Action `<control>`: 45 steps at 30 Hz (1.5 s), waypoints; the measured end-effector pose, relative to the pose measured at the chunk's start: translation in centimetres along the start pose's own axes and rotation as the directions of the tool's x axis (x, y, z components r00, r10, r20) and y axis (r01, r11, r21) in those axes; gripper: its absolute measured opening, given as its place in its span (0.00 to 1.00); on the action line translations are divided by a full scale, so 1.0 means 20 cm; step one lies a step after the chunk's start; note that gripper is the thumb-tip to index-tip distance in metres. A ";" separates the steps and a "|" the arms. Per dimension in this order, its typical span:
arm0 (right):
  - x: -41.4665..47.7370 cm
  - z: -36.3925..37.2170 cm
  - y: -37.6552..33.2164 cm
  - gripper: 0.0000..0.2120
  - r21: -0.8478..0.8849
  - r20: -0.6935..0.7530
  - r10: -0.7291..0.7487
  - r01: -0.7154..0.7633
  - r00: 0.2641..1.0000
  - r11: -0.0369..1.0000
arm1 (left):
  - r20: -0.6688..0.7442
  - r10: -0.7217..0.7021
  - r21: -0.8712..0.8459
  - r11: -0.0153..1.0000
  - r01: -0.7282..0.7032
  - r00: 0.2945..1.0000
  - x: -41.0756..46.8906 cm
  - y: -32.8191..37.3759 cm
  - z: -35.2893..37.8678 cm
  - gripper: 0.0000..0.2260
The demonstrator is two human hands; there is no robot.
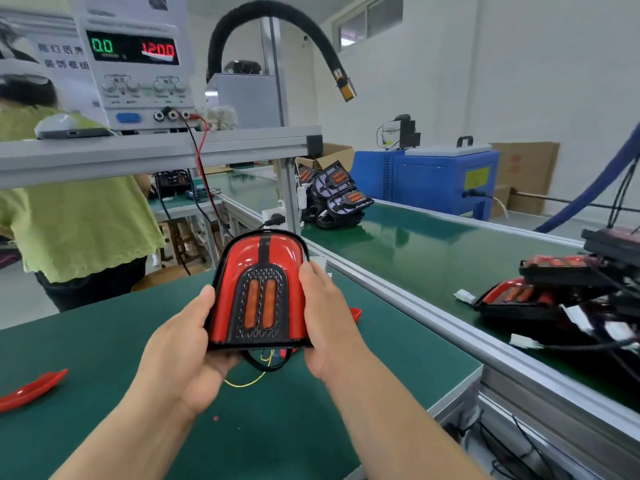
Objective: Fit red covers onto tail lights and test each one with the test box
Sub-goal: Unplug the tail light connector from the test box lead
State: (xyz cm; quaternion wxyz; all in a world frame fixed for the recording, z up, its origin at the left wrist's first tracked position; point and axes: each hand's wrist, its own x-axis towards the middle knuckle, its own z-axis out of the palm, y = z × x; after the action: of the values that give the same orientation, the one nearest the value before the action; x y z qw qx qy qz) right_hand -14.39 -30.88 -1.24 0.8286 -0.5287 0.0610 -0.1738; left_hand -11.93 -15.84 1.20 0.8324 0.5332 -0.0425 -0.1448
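The left hand [183,341] and right hand [329,320] hold one tail light [261,292] between them above the green table [104,341], fingers [207,299] curled round its side edges. Its red cover [232,271] faces up. Wires [258,370] hang just beneath the fingers. A spare cover [31,389] lies on the table, well left of them. Up and left of the fingers, the test box [135,64] stands on a shelf [156,150].

Both forearms are showing bare to the lower frame edge; left hand [180,344] and right hand [329,317] are showing bare too.
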 end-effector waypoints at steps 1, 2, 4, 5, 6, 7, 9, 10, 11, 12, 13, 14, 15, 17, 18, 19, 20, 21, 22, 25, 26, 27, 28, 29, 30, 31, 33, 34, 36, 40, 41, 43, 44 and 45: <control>-0.01 -0.02 -0.02 0.10 -0.006 -0.018 -0.011 0.011 1.000 1.000 | 0.013 -0.003 0.001 1.000 0.003 1.000 -0.01 0.00 0.04 0.14; -0.02 -0.05 -0.05 0.10 -0.007 -0.035 -0.020 0.020 0.999 1.000 | 0.029 -0.007 0.001 1.000 0.007 1.000 -0.01 -0.01 0.07 0.14; -0.04 -0.10 -0.10 0.11 0.006 -0.066 -0.038 0.039 0.997 0.999 | 0.063 -0.012 -0.002 1.000 0.012 0.998 -0.02 -0.02 0.14 0.14; -0.06 -0.12 -0.13 0.12 0.013 -0.078 -0.046 0.047 0.996 0.999 | 0.081 -0.013 -0.002 1.000 0.013 0.997 -0.03 -0.03 0.18 0.14; -0.07 -0.15 -0.16 0.12 0.014 -0.089 -0.054 0.056 0.995 0.998 | 0.098 -0.015 -0.004 1.000 0.015 0.995 -0.03 -0.03 0.22 0.14; -0.08 -0.18 -0.19 0.13 0.013 -0.101 -0.063 0.065 0.993 0.998 | 0.116 -0.018 -0.005 1.000 0.019 0.993 -0.04 -0.03 0.26 0.14; -0.12 -0.24 -0.25 0.13 0.005 -0.133 -0.086 0.087 0.987 0.996 | 0.150 -0.028 -0.003 1.000 0.028 0.988 -0.05 -0.05 0.34 0.14; -0.14 -0.26 -0.28 0.14 -0.007 -0.154 -0.101 0.101 0.983 0.995 | 0.166 -0.036 0.000 0.999 0.037 0.985 -0.06 -0.05 0.38 0.14; -0.16 -0.29 -0.31 0.15 -0.021 -0.177 -0.118 0.116 0.977 0.993 | 0.183 -0.048 0.007 0.999 0.047 0.982 -0.06 -0.06 0.42 0.14; -0.18 -0.32 -0.34 0.16 -0.036 -0.201 -0.132 0.127 0.971 0.991 | 0.204 -0.062 0.017 0.998 0.060 0.977 -0.07 -0.07 0.46 0.14; -0.21 -0.34 -0.37 0.17 -0.048 -0.226 -0.142 0.135 0.964 0.990 | 0.227 -0.073 0.028 0.997 0.068 0.971 -0.08 -0.09 0.50 0.15; -0.24 -0.37 -0.40 0.17 -0.056 -0.251 -0.149 0.139 0.956 0.989 | 0.251 -0.079 0.042 0.997 0.071 0.965 -0.08 -0.10 0.55 0.15; -0.27 -0.40 -0.43 0.16 -0.064 -0.277 -0.156 0.144 0.948 0.988 | 0.275 -0.083 0.057 0.996 0.070 0.958 -0.09 -0.11 0.59 0.15; -0.32 -0.46 -0.50 0.15 -0.079 -0.330 -0.180 0.162 0.927 0.984 | 0.314 -0.101 0.076 0.994 0.081 0.944 -0.11 -0.14 0.68 0.15; -0.35 -0.50 -0.53 0.15 -0.086 -0.356 -0.194 0.175 0.914 0.981 | 0.330 -0.116 0.079 0.992 0.094 0.937 -0.12 -0.15 0.73 0.15; -0.38 -0.53 -0.56 0.15 -0.089 -0.379 -0.209 0.190 0.902 0.978 | 0.345 -0.128 0.081 0.991 0.106 0.930 -0.14 -0.16 0.78 0.16; -0.41 -0.56 -0.59 0.15 -0.092 -0.398 -0.224 0.205 0.890 0.975 | 0.358 -0.137 0.086 0.990 0.113 0.924 -0.15 -0.18 0.83 0.16; -0.43 -0.59 -0.62 0.15 -0.098 -0.418 -0.239 0.218 0.877 0.971 | 0.371 -0.143 0.093 0.989 0.116 0.918 -0.16 -0.18 0.88 0.17; -0.46 -0.62 -0.65 0.15 -0.108 -0.439 -0.252 0.228 0.863 0.968 | 0.386 -0.148 0.100 0.988 0.118 0.911 -0.18 -0.19 0.93 0.17; -0.52 -0.71 -0.76 0.16 -0.131 -0.509 -0.284 0.253 0.813 0.959 | 0.446 -0.166 0.116 0.985 0.128 0.880 -0.23 -0.20 1.08 0.18; -0.54 -0.74 -0.80 0.16 -0.132 -0.533 -0.294 0.265 0.793 0.955 | 0.472 -0.170 0.119 0.984 0.129 0.865 -0.24 -0.20 1.14 0.18; -0.56 -0.78 -0.85 0.16 -0.130 -0.560 -0.303 0.280 0.771 0.951 | 0.499 -0.172 0.122 0.984 0.127 0.849 -0.26 -0.21 1.19 0.17; -0.58 -0.81 -0.89 0.16 -0.127 -0.583 -0.311 0.294 0.750 0.947 | 0.528 -0.171 0.125 0.984 0.123 0.832 -0.28 -0.21 1.23 0.16; -0.59 -0.84 -0.93 0.16 -0.124 -0.602 -0.319 0.308 0.732 0.943 | 0.554 -0.169 0.125 0.985 0.119 0.815 -0.30 -0.22 1.28 0.16; -0.61 -0.87 -0.98 0.16 -0.122 -0.617 -0.325 0.321 0.716 0.939 | 0.575 -0.166 0.122 0.986 0.117 0.801 -0.32 -0.22 1.33 0.15; -0.63 -0.89 -1.01 0.16 -0.123 -0.631 -0.331 0.331 0.702 0.936 | 0.591 -0.166 0.116 0.986 0.121 0.789 -0.34 -0.23 1.37 0.14; -0.66 -0.95 -1.08 0.17 -0.135 -0.660 -0.344 0.345 0.668 0.929 | 0.616 -0.172 0.113 0.985 0.130 0.769 -0.36 -0.24 1.46 0.13; -0.67 -0.97 -1.10 0.17 -0.143 -0.673 -0.352 0.353 0.650 0.925 | 0.625 -0.174 0.118 0.985 0.129 0.761 -0.37 -0.25 1.50 0.14; -0.70 -1.01 -1.15 0.16 -0.159 -0.689 -0.372 0.371 0.622 0.915 | 0.639 -0.181 0.137 0.983 0.120 0.748 -0.38 -0.26 1.58 0.14; -0.76 -1.09 -1.25 0.16 -0.176 -0.733 -0.386 0.392 0.560 0.903 | 0.679 -0.203 0.160 0.979 0.127 0.706 -0.42 -0.31 1.73 0.16; -0.78 -1.11 -1.27 0.16 -0.169 -0.743 -0.383 0.400 0.549 0.901 | 0.691 -0.208 0.164 0.978 0.130 0.692 -0.43 -0.32 1.77 0.17; -0.80 -1.15 -1.31 0.16 -0.155 -0.760 -0.376 0.414 0.530 0.897 | 0.708 -0.220 0.172 0.975 0.138 0.671 -0.46 -0.34 1.83 0.20; -0.81 -1.16 -1.33 0.16 -0.155 -0.767 -0.374 0.415 0.522 0.896 | 0.712 -0.225 0.175 0.974 0.142 0.665 -0.47 -0.34 1.86 0.19; -0.82 -1.18 -1.34 0.16 -0.157 -0.774 -0.373 0.415 0.512 0.896 | 0.713 -0.229 0.180 0.973 0.142 0.663 -0.48 -0.35 1.89 0.18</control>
State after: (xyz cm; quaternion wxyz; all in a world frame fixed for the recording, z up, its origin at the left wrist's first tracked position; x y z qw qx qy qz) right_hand -42.51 -55.52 11.21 0.6668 -0.3772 0.2926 -0.5723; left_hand -31.04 -48.92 11.82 0.6973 0.4772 -0.3231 -0.4263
